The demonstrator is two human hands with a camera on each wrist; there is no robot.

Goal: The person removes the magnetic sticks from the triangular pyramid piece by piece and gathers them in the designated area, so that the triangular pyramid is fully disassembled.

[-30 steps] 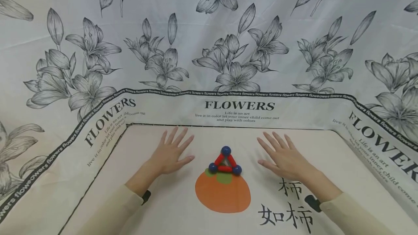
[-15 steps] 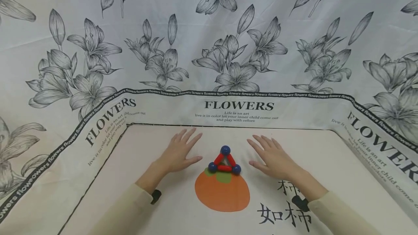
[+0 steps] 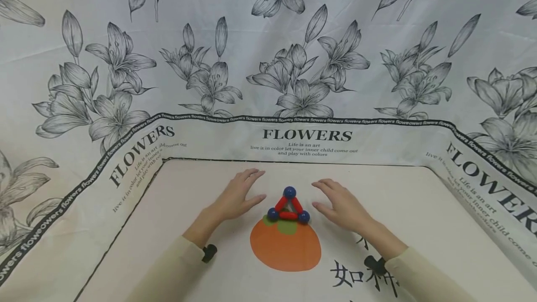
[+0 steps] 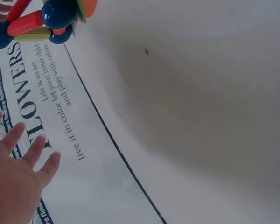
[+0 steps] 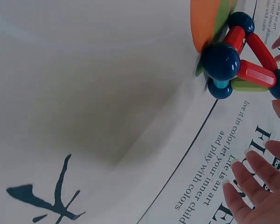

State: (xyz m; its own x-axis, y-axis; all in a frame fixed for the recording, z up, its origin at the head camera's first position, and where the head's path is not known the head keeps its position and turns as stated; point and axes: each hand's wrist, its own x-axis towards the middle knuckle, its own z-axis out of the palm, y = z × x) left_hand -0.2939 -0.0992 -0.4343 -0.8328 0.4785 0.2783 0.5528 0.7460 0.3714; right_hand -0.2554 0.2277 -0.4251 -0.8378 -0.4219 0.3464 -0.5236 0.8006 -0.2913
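The pale tabletop (image 3: 402, 199) bears a printed persimmon (image 3: 285, 250). The left hand (image 3: 236, 199) hovers left and the right hand (image 3: 346, 205) right, fingers relaxed, each grip loose and holding nothing. Between them, at the persimmon's far edge, stands the ball-and-rod toy (image 3: 297, 205). Light, level contact on its blue balls (image 3: 289, 193) from both sides should keep the red rods (image 3: 288, 216) seated.

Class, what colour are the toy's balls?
The balls are blue; the right wrist view shows them best.
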